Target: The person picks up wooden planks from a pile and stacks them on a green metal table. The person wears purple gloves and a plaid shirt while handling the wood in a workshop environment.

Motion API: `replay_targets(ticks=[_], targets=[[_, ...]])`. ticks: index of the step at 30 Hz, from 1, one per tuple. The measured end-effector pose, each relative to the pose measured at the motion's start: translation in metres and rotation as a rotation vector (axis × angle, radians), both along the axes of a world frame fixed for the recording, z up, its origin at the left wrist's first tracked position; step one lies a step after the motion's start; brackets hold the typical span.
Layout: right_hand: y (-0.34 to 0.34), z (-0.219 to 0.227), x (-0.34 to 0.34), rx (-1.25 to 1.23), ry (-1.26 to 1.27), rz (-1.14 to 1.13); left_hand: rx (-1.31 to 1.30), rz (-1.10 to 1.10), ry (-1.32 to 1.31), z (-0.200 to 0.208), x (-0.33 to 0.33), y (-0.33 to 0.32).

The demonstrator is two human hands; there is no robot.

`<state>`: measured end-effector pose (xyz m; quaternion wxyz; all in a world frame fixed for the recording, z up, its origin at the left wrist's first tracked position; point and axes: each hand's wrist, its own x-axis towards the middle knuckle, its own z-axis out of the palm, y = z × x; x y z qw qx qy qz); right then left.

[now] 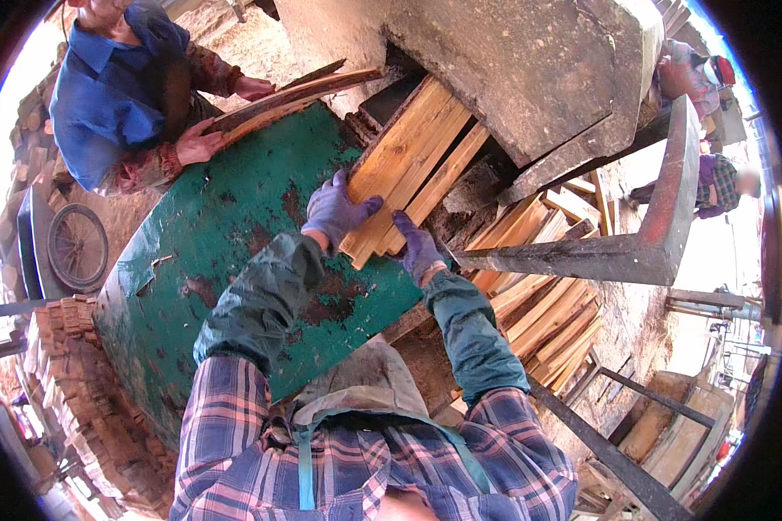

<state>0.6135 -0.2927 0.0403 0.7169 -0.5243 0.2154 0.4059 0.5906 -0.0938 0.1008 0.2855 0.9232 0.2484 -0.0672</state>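
Several sawn boards [413,148] lie side by side, their far ends at the opening of a large machine housing and their near ends over a worn green table [226,252]. My left hand [337,211], in a purple glove, grips the boards' left edge near the close end, thumb across the top. On the opposite side my right hand [418,250], gloved alike, is closed round the right edge, its thumb on top and its other fingers partly hidden. A dark gap separates a narrow strip [447,180] on the right from the wider boards.
Across the table a person in blue [117,95] holds a bark-edged slab [295,97]. The dusty machine housing [504,69] stands ahead. A metal frame [582,259] juts out at right above piled boards [552,326]. Stacked wood blocks [87,399] border the left.
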Motion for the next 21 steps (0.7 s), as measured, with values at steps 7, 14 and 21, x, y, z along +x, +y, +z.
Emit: replay_targets(ticks=[7, 14, 21], targets=[[0.029, 0.002, -0.023, 0.02, -0.014, -0.116, -0.529, -0.021, -0.086, -0.021, 0.029, 0.037], [0.051, 0.002, -0.103, 0.068, 0.082, 0.034, -0.446, -0.007, -0.151, -0.032, -0.037, 0.054], [0.034, 0.002, -0.216, 0.047, -0.015, 0.623, -0.174, 0.189, 0.01, -0.015, -0.213, 0.049]])
